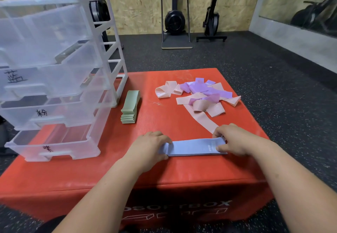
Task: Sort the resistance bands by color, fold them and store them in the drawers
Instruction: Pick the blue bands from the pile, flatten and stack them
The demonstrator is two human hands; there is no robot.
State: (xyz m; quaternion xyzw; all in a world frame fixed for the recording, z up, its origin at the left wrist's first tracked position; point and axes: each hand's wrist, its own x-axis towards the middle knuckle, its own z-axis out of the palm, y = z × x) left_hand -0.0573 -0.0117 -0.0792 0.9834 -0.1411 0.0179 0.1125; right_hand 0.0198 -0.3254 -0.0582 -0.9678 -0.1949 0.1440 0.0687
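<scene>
Both hands on the blue band (193, 147), flat on the red box (164, 174).
My left hand (149, 145) curls over its left end, and my right hand (235, 139) pinches the right end, thumb against fingertips. Green bands (130, 107) sit stacked beside the drawers (54, 79); pink and purple bands (202, 94) lie tangled further back.

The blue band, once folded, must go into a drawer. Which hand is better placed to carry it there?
Probably the left hand: it grips one end of the blue band, and the drawer unit stands on its side. The right hand would reach across.
</scene>
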